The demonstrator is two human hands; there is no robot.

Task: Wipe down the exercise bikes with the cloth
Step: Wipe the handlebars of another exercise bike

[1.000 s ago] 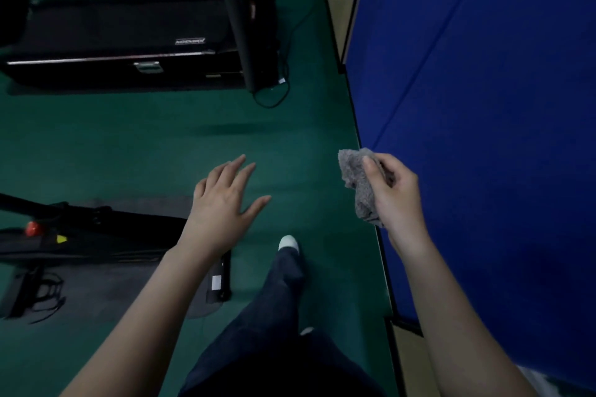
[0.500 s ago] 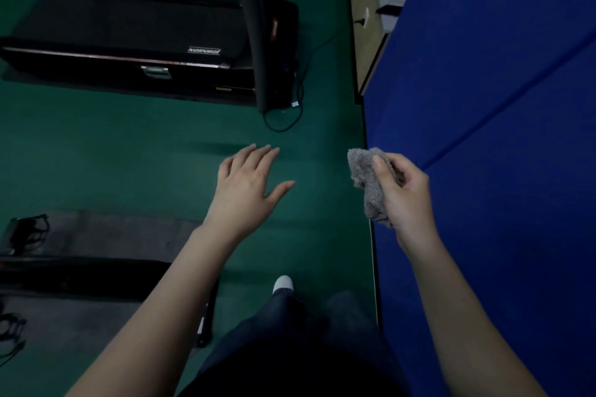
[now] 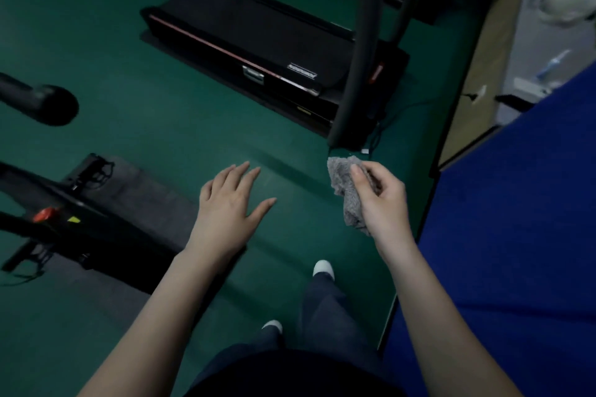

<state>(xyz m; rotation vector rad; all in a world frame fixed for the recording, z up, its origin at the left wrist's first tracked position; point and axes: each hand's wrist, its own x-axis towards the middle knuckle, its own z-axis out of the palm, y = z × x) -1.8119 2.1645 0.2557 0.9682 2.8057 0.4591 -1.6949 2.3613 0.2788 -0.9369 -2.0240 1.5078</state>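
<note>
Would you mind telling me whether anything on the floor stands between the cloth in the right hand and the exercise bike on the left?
Nothing on the floor does. The cloth in the right hand faces the exercise bike across bare green floor; only the open left hand hovers between them.

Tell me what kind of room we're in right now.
Most likely a gym or fitness room. A black treadmill with a flat belt deck stands ahead on the green rubbery floor, a dark exercise bike frame with a red knob stands at the left, and blue padded mats lie along the right.
</note>
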